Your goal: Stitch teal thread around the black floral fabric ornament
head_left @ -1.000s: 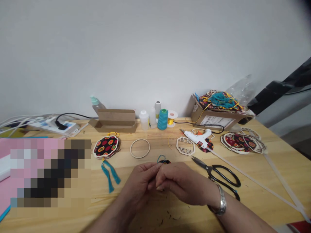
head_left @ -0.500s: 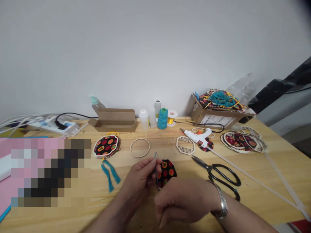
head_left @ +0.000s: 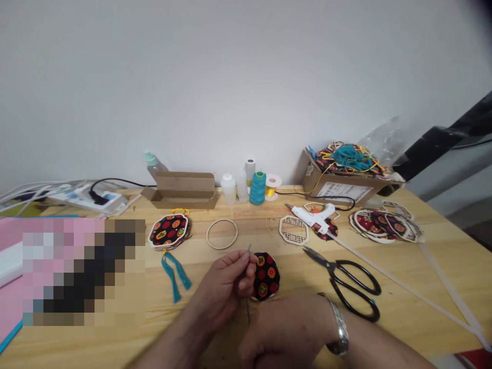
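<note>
"How's the light?"
"Soft, fairly even, its source out of frame. The wall (head_left: 246,102) is palest low in the middle, greyer toward the top."
"Shadows, glare?"
"Soft shade on the worktop (head_left: 225,351) at bottom centre; a small glint on the bracelet (head_left: 340,328), lower right."
"Sharpness?"
"The right hand (head_left: 286,328) is blurred, coarse pixelation (head_left: 82,277) covers the lower left, and the top right corner darkens."

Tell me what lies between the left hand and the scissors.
In the head view, a round patterned fabric piece lies between left hand and scissors.
</note>
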Tool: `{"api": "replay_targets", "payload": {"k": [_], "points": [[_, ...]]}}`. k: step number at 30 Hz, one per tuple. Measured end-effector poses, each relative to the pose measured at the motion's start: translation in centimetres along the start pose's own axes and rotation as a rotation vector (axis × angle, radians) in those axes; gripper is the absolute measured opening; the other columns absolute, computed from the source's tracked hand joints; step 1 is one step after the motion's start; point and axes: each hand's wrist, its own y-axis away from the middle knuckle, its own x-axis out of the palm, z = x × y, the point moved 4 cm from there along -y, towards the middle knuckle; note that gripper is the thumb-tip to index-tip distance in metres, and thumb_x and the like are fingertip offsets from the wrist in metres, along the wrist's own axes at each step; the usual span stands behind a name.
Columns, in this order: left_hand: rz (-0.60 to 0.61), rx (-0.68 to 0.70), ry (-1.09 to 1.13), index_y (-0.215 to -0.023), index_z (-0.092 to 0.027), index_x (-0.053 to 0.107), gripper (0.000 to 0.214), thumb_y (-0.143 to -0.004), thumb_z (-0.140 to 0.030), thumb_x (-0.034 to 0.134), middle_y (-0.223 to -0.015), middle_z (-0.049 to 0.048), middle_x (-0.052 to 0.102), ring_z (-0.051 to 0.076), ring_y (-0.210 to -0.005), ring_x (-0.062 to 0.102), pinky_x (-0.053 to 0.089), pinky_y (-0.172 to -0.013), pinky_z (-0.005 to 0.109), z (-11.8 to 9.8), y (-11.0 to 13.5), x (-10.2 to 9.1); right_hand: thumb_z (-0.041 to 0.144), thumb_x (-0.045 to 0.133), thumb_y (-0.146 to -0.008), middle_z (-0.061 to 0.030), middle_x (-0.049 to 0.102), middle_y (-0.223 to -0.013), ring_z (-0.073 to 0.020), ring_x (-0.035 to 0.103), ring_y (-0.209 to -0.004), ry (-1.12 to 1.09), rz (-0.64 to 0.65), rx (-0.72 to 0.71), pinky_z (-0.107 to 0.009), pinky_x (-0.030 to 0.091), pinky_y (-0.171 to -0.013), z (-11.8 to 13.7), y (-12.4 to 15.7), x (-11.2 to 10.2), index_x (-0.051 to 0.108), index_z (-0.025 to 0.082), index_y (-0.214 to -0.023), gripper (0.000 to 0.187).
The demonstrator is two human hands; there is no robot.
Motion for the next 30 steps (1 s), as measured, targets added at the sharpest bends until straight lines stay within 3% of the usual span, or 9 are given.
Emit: {"api": "replay_targets", "payload": {"k": [2, 4, 8, 11, 16, 20, 25, 30], "points": [[-0.009, 0.005, 0.005, -0.072, -0.01, 0.06, 0.015, -0.078, -0.023, 0.058, -0.054, -0.0043, 0.045, 0.0, -0.04, 0.028, 0.021, -0.04, 0.014, 0.1, -0.1, -0.1, 0.011, 0.06, -0.074, 0.003, 0.066, -0.067, -0.0051, 0.054, -0.055, -0.12, -0.053, -0.024, -0.01, 0.038, -0.052, -0.1, 0.4, -0.5, 0.066, 0.014, -0.083, 0.012], [-0.046, 0.032, -0.007, -0.071, -0.01, 0.06, 0.015, -0.077, -0.023, 0.059, -0.052, -0.0048, 0.044, 0.0, -0.04, 0.026, 0.019, -0.039, 0.014, 0.0, -0.1, -0.3, 0.022, 0.057, -0.078, 0.0015, 0.066, -0.068, -0.0063, 0.056, -0.059, -0.264, -0.191, 0.04, -0.012, 0.04, -0.056, -0.8, 1.0, -1.5, 0.067, 0.015, -0.083, 0.013], [-0.121, 0.116, -0.079, -0.068, -0.011, 0.06, 0.017, -0.076, -0.026, 0.059, -0.051, -0.0054, 0.043, 0.001, -0.041, 0.027, 0.021, -0.041, 0.014, -0.3, 0.0, -0.5, 0.036, 0.05, -0.082, 0.0012, 0.057, -0.052, -0.0053, 0.046, -0.044, -0.489, -0.575, 0.465, -0.014, 0.033, -0.041, -4.1, 2.4, -3.3, 0.064, 0.013, -0.064, 0.032], [-0.145, 0.142, -0.155, -0.067, -0.012, 0.059, 0.02, -0.076, -0.029, 0.059, -0.049, -0.0062, 0.041, 0.002, -0.04, 0.026, 0.019, -0.04, 0.015, -0.4, 0.2, -0.5, 0.037, 0.048, -0.082, 0.0018, 0.051, -0.048, -0.0054, 0.043, -0.041, -0.612, -0.632, 0.615, -0.015, 0.03, -0.039, -5.7, 2.4, -3.2, 0.059, 0.012, -0.058, 0.036], [-0.184, 0.147, -0.281, -0.072, -0.013, 0.061, 0.021, -0.076, -0.033, 0.059, -0.049, -0.0057, 0.043, 0.002, -0.041, 0.029, 0.019, -0.04, 0.015, -0.5, 0.3, -0.5, 0.035, 0.053, -0.079, 0.002, 0.054, -0.059, -0.0052, 0.045, -0.049, -0.842, -0.576, 0.442, -0.015, 0.033, -0.044, -5.5, 1.1, -2.6, 0.061, 0.013, -0.075, 0.024], [-0.194, 0.139, -0.301, -0.067, -0.013, 0.059, 0.019, -0.074, -0.03, 0.061, -0.05, -0.0053, 0.044, 0.003, -0.041, 0.03, 0.02, -0.04, 0.015, -0.4, 0.2, -0.4, 0.034, 0.057, -0.077, -0.0001, 0.061, -0.071, -0.007, 0.052, -0.058, -0.926, -0.703, 0.354, -0.016, 0.038, -0.051, -5.5, 0.9, -2.8, 0.062, 0.015, -0.087, 0.022], [-0.147, 0.099, -0.229, -0.055, -0.013, 0.05, 0.029, -0.075, -0.033, 0.059, -0.044, -0.0073, 0.036, 0.002, -0.038, 0.022, 0.015, -0.037, 0.017, 0.0, 0.0, -0.2, 0.034, 0.061, -0.072, -0.0021, 0.063, -0.065, -0.0119, 0.058, -0.059, -0.87, -0.856, 0.412, -0.023, 0.044, -0.056, -6.3, 1.1, -2.9, 0.064, 0.012, -0.093, 0.031], [-0.136, 0.081, -0.146, -0.061, -0.013, 0.054, 0.026, -0.075, -0.034, 0.058, -0.049, -0.0046, 0.044, 0.002, -0.039, 0.025, 0.015, -0.038, 0.017, 0.0, 0.3, -0.1, 0.029, 0.062, -0.071, -0.0013, 0.064, -0.063, -0.0118, 0.059, -0.058, -0.774, -0.961, 0.4, -0.025, 0.046, -0.058, -6.5, 1.4, -3.2, 0.068, 0.014, -0.084, 0.021]]}}
